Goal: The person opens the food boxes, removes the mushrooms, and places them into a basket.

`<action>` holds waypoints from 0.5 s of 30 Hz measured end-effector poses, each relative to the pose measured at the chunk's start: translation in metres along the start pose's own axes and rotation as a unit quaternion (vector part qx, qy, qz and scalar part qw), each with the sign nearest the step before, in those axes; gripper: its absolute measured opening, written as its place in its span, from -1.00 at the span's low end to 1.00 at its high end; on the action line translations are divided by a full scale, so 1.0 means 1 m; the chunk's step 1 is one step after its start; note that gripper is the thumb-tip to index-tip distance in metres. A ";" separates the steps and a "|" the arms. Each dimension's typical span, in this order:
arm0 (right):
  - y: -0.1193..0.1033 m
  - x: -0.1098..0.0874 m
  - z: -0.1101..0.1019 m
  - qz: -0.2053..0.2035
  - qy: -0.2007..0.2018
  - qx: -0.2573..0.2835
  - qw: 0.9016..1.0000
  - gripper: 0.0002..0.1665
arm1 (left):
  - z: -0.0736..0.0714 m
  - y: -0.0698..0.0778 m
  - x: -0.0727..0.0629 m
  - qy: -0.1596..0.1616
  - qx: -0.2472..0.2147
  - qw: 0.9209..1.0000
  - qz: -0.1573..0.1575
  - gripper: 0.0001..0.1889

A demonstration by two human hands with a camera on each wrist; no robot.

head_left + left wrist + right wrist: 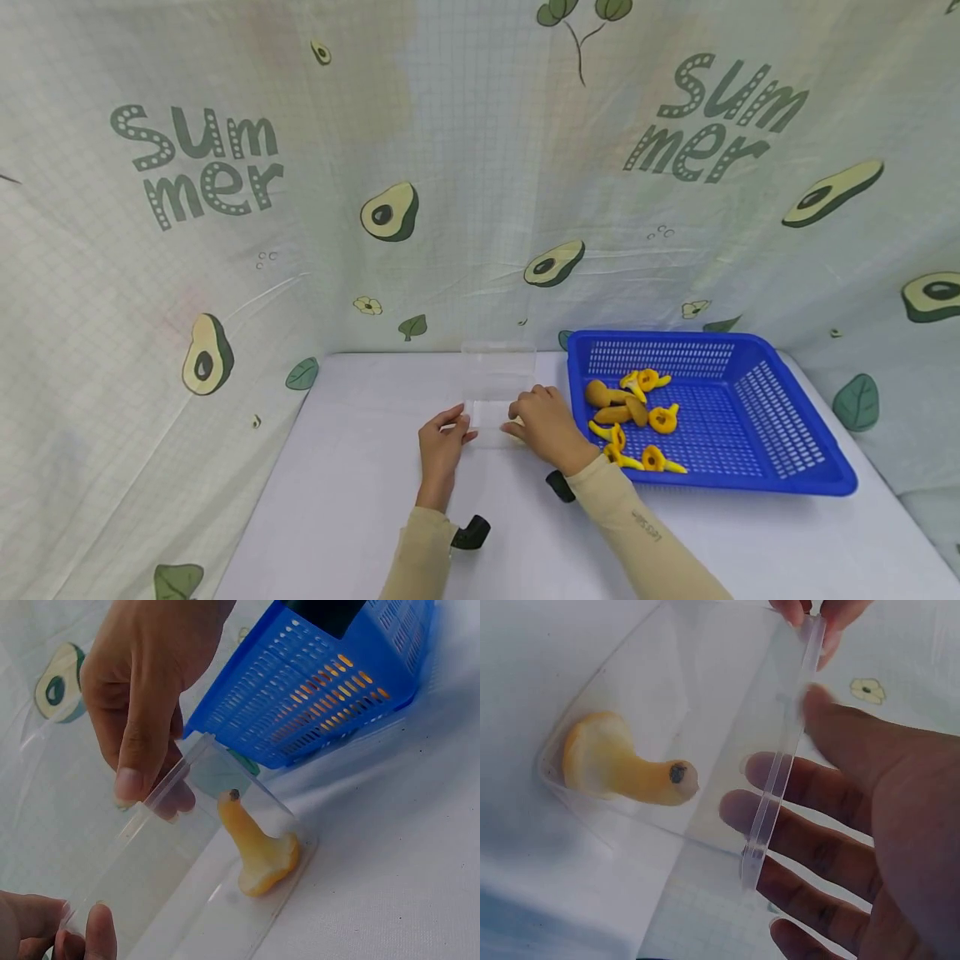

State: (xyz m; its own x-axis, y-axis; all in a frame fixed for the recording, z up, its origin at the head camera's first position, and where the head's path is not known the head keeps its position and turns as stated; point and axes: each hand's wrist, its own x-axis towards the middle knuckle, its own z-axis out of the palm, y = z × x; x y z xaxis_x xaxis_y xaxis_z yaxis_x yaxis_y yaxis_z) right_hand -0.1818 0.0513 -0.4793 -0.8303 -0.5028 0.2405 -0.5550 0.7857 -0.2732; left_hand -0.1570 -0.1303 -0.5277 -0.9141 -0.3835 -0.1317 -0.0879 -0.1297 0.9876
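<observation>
A clear plastic box (487,437) lies on the white table with its clear lid (498,375) folded back behind it. One yellow toy mushroom (259,851), a trumpet-shaped one, rests inside against the bottom corner. My left hand (441,450) pinches the box's rim at its left side between thumb and fingers. At the right side is my right hand (551,425), its fingers (821,847) spread and fairly straight across the rim. Its fingertips show through the clear plastic, and its thumb (840,727) stands apart near the edge. No mushroom is in this hand.
A blue plastic basket (795,400) stands to the right of the box. Several yellow mushrooms (662,418) and brown mushrooms (600,393) lie in its left part. Behind the table hangs a printed cloth (465,167) with avocados.
</observation>
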 end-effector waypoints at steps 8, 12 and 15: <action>0.005 0.005 -0.001 0.000 -0.002 -0.012 1.000 -0.97 | 0.001 0.002 0.000 -0.001 -0.004 1.000 0.004 -0.66; 0.007 0.012 0.000 0.000 -0.018 -0.020 1.000 -0.91 | 0.001 0.002 0.001 0.001 -0.002 1.000 0.004 -0.66; 0.008 0.017 0.002 0.003 -0.032 -0.024 0.999 -0.85 | 0.001 0.000 0.001 0.000 0.002 1.000 0.001 -0.66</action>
State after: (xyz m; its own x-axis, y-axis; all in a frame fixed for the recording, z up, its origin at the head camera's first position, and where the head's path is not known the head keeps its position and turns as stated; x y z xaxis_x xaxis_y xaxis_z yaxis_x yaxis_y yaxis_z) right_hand -0.2006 0.0484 -0.4798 -0.8358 -0.5195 0.1778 -0.5486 0.8043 -0.2283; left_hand -0.1585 -0.1300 -0.5281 -0.9140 -0.3845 -0.1294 -0.0875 -0.1245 0.9883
